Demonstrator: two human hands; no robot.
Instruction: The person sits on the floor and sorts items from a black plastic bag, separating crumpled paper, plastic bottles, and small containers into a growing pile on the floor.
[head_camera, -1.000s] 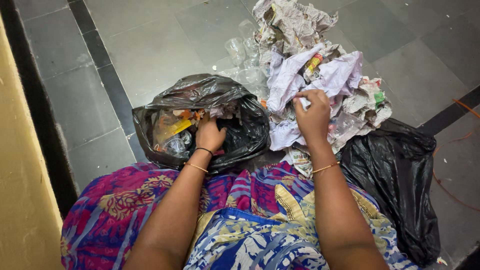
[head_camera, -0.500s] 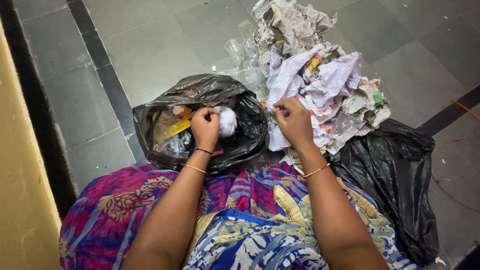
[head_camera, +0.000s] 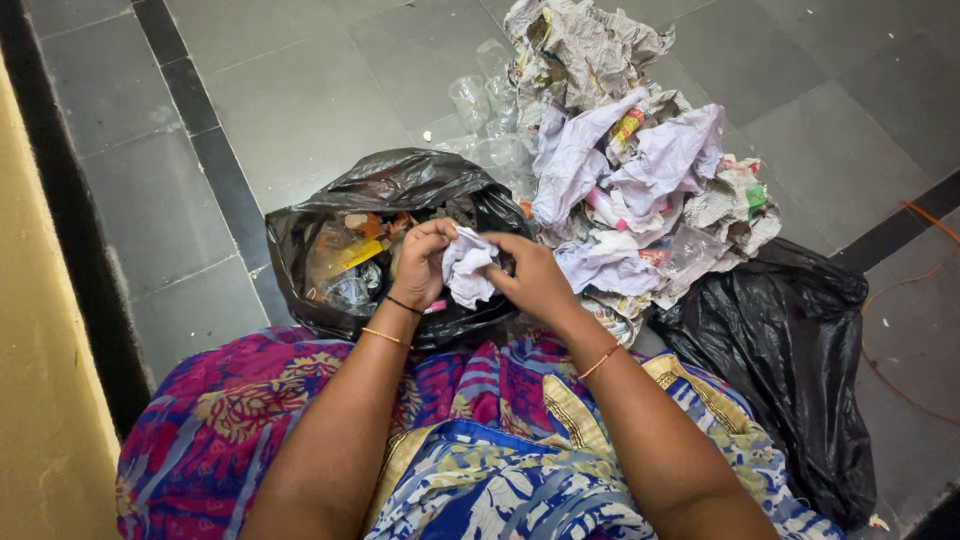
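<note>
Both hands closed on one crumpled white paper (head_camera: 468, 272), left hand (head_camera: 425, 262) and right hand (head_camera: 530, 280) pinching it from either side, right above the open black bag (head_camera: 390, 190). Some wrappers and scraps already inside that bag; a large heap of paper (head_camera: 620, 170) and clear cups (head_camera: 480, 100) lying beside it, unsorted. Second black bag (head_camera: 790, 370) further right. Grey tiled floor (head_camera: 290, 90), yellow wall (head_camera: 40, 380) to the bag's left.

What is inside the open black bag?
The open black bag holds mixed rubbish: orange and yellow wrappers and clear plastic. Both hands hold a crumpled paper above it, covering what lies deeper.
</note>
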